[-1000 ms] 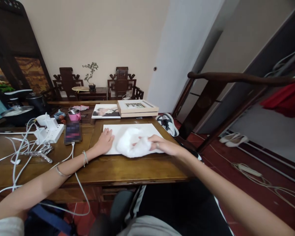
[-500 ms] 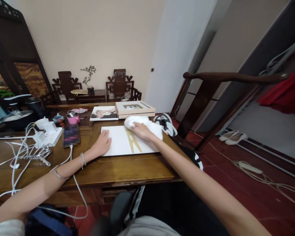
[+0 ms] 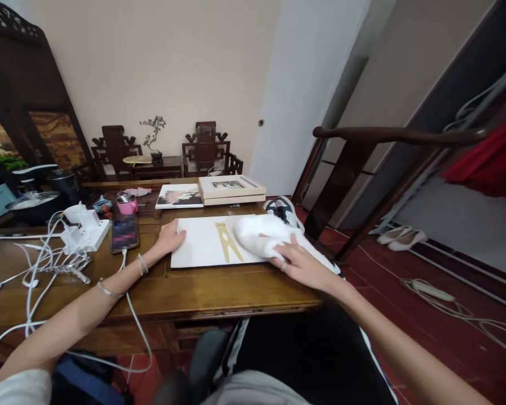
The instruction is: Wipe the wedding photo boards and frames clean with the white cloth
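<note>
A white board (image 3: pixel 198 242) with a gold, two-legged shape (image 3: pixel 227 242) on it lies flat near the table's front edge. At its left edge, my left hand (image 3: pixel 171 237) grips the board, thumb on top and fingers round the side. My right hand (image 3: pixel 295 261) is closed on a bunched white cloth (image 3: pixel 261 233), which covers the board's right end and hangs past it on the right.
Behind the board sit a photo print (image 3: pixel 179 197) and a pale framed box (image 3: pixel 231 188). To the left are a phone (image 3: pixel 124 232), a pink cup (image 3: pixel 127 203), a power strip (image 3: pixel 93 233) and tangled white cables. A wooden chair (image 3: pixel 346 169) stands at the right.
My right hand has moved right and nearer with the cloth, uncovering the top of the gold shape. My left hand has shifted from lying on the board to its left edge.
</note>
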`<control>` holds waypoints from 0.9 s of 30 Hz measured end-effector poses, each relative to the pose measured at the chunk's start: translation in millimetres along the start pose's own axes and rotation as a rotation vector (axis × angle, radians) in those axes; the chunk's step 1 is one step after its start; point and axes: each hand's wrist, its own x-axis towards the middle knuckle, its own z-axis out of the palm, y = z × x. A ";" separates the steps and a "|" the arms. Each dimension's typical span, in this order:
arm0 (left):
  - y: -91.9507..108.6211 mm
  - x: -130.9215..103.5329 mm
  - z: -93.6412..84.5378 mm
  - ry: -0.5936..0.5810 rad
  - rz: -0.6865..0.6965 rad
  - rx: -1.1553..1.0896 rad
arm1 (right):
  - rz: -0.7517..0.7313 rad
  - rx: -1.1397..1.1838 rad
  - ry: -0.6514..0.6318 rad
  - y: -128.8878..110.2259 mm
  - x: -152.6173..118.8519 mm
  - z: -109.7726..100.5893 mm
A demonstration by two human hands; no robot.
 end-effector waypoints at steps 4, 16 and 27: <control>8.5 1.5 -5.7 0.057 -0.159 -0.497 | -0.066 -0.134 0.066 11.5 -3.4 10.2; 82.1 -38.5 -82.3 -0.066 -0.090 -1.079 | -0.113 -0.170 0.220 -29.9 1.9 22.5; 101.4 -122.2 -64.1 0.337 0.263 -0.519 | 0.065 0.391 0.624 -88.8 -12.1 12.1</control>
